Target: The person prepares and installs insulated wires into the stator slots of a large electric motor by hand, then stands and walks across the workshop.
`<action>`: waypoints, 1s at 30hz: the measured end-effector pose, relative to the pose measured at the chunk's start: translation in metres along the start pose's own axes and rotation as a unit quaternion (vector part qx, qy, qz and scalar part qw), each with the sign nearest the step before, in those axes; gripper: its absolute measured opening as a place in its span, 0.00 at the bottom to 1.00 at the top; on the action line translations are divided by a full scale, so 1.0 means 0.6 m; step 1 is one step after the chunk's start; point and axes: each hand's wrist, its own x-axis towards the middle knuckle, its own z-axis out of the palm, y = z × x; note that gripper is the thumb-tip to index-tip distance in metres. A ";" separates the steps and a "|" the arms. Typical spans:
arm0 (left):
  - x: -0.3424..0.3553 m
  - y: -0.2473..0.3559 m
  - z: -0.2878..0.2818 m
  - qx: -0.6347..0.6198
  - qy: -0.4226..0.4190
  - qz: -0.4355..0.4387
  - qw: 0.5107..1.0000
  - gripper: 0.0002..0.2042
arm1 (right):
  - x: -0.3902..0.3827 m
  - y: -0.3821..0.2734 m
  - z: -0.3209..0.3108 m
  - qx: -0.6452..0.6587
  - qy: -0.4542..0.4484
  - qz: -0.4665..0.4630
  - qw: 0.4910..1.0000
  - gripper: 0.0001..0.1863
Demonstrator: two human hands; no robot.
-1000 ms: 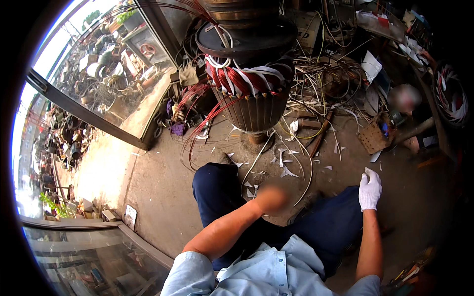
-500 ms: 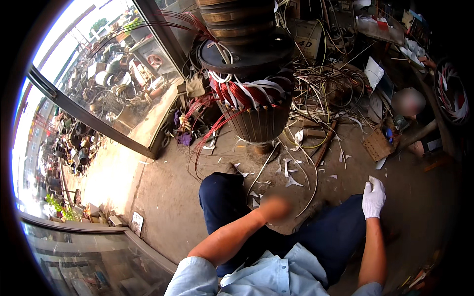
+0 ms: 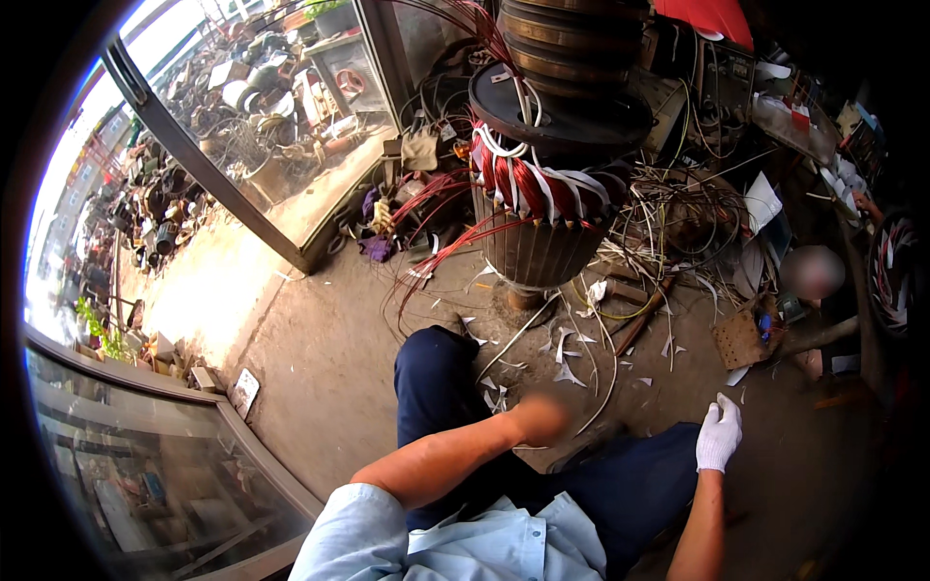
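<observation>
A blurred left hand (image 3: 542,418) above the lap (image 3: 484,479), a gloved right hand (image 3: 718,438) by the knee (image 3: 668,450)

The left forearm (image 3: 436,465) slants from its sleeve (image 3: 354,528) toward two o'clock, elbow bent. At its end the fingers are too blurred: I cannot tell whether they are spread, pressed together or pinching. White scraps (image 3: 567,371) lie on the floor (image 3: 320,387) near that hand, between twelve and one o'clock, and a pale cable (image 3: 614,373) curves past at two.

The right forearm (image 3: 699,533) rises from the lower edge, pointing nearly to twelve o'clock. The hand sits at the knee's edge, touching or just beside, I cannot tell which; its fingers extend toward twelve, loosely parted.

The rotor (image 3: 542,242) stands upright, well apart from both hands: twelve o'clock from the left, eleven from the right. Red wires (image 3: 473,234) trail from it toward eight.
</observation>
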 end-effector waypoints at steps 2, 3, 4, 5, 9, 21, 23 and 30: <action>0.001 0.001 0.008 -0.012 -0.002 -0.008 1.000 0.08 | 0.000 -0.002 0.001 0.003 0.000 -0.001 1.000 0.14; 0.004 0.003 0.004 -0.008 -0.015 -0.018 1.000 0.08 | 0.001 -0.011 -0.001 0.009 0.000 0.006 1.000 0.14; 0.004 0.003 0.008 -0.012 -0.012 -0.021 1.000 0.08 | 0.002 -0.012 -0.002 0.004 0.000 0.007 1.000 0.14; 0.006 0.000 0.008 -0.015 -0.005 -0.027 1.000 0.08 | -0.001 -0.010 -0.002 0.000 -0.001 0.007 1.000 0.14; 0.001 -0.006 0.026 -0.010 0.051 -0.002 0.999 0.08 | -0.003 -0.009 0.002 -0.005 -0.002 0.003 1.000 0.14; 0.024 0.032 -0.064 0.067 -0.210 -0.068 0.973 0.19 | -0.004 -0.015 0.005 -0.014 -0.014 0.004 1.000 0.14; 0.017 0.025 -0.047 0.051 -0.062 -0.023 0.996 0.10 | -0.005 -0.018 0.005 -0.013 -0.017 0.004 1.000 0.14; 0.022 0.042 -0.085 0.000 -0.066 -0.020 0.998 0.07 | -0.001 -0.018 0.003 -0.027 -0.016 -0.019 0.999 0.14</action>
